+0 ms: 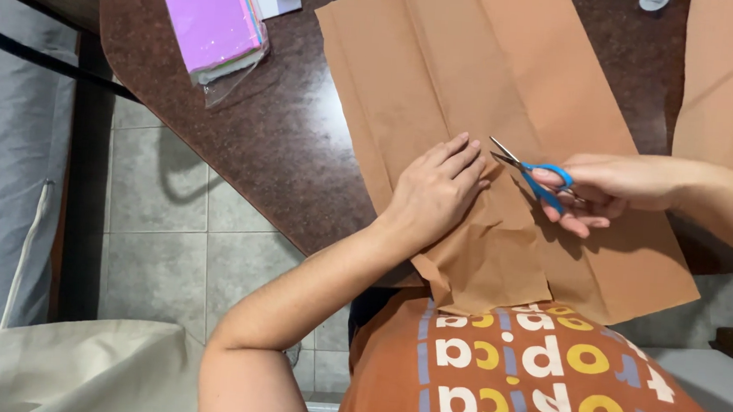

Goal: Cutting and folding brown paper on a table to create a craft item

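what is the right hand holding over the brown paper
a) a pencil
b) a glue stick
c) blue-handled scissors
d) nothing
c: the right hand has its fingers through the blue handles of the scissors, blades open and pointing at the brown paper, which the left hand presses flat on the table.

Matt, creased brown paper sheet (495,94) lies on a glossy, speckled dark stone worktop (277,131). The scissors (530,176) pair shiny metal blades with smooth blue plastic handles. Far left, coloured sheets (212,14) sit in clear glossy plastic.
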